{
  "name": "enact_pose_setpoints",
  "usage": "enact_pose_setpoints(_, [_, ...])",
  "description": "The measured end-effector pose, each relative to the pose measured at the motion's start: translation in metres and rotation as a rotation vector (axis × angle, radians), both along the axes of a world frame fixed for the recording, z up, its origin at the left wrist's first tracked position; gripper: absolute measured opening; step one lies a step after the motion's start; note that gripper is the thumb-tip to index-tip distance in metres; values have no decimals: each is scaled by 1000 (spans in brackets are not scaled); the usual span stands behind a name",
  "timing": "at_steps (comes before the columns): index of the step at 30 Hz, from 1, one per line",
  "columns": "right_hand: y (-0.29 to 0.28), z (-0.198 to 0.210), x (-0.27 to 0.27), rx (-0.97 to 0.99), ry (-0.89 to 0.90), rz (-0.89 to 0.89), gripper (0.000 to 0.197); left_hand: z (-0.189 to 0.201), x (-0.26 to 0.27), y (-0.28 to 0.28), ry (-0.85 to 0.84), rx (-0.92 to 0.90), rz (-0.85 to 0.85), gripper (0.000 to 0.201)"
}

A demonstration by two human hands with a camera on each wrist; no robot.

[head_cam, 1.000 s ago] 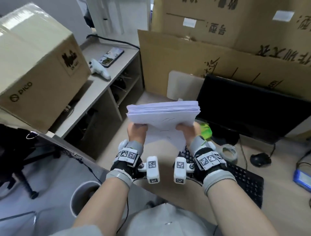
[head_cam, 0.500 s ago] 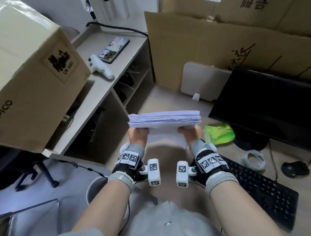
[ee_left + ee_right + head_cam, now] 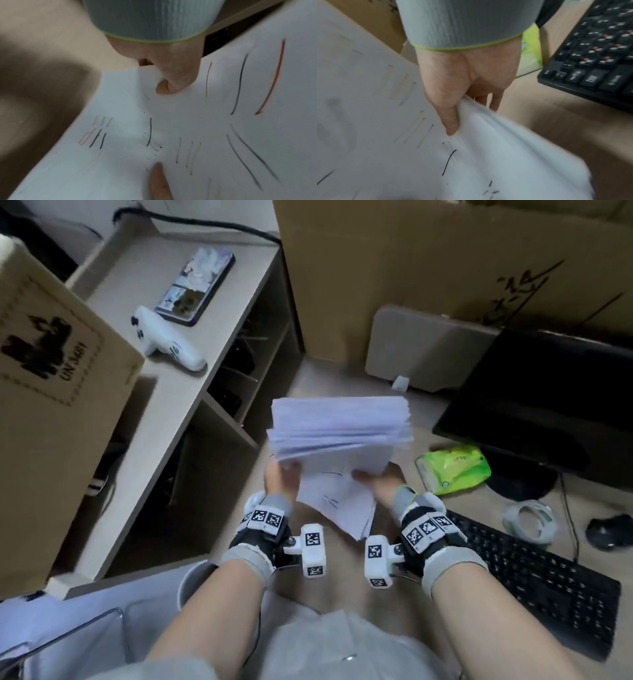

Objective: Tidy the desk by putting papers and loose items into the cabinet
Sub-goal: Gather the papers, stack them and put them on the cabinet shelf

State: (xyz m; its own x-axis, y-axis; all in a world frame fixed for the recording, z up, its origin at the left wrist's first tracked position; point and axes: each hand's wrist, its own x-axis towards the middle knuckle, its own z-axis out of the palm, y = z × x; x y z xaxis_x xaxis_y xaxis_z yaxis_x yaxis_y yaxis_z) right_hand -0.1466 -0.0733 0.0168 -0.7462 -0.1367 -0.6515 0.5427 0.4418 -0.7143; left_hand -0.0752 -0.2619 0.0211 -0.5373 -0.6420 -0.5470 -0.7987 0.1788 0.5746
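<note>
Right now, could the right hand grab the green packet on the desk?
Probably not yet. The green packet lies close beside the right hand with nothing between them, but that hand has its grip on the stack of papers, shared with the left hand. It would have to let go first.

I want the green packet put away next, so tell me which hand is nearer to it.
Right. The right hand grips the paper stack's right edge, just beside the green packet. The left hand grips the stack's far side.
</note>
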Motion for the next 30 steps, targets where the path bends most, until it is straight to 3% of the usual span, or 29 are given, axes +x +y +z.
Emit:
enact_pose_setpoints(3, [-12,4,-7,-82,-60,72,33,9,-13,6,108,172,127,18])
enact_pose_setpoints(5, [-21,8,-10,-62,-111,122,34,6,-12,3,101,231,152,33])
enact_pose_setpoints(12, [-32,0,-20,-21,-192,295,27,-7,-12,-26,37,170,137,33])
enact_pose_setpoints(16, [-38,-8,-39,29,-113,180,26,-20,-24,-50,39,140,244,33])
enact_pose_setpoints(22, [-58,-34,-72,93,-53,-142,25,-31,-37,-72,103,226,397,31])
enact_pose_setpoints(27, [-90,-48,-93,71,-3,-185,25,-28,-46,-79,119,520,522,33])
enact_pose_setpoints(30, [-124,-60,-107,65,1,-147,24,-40,-42,-87,98,585,496,33])
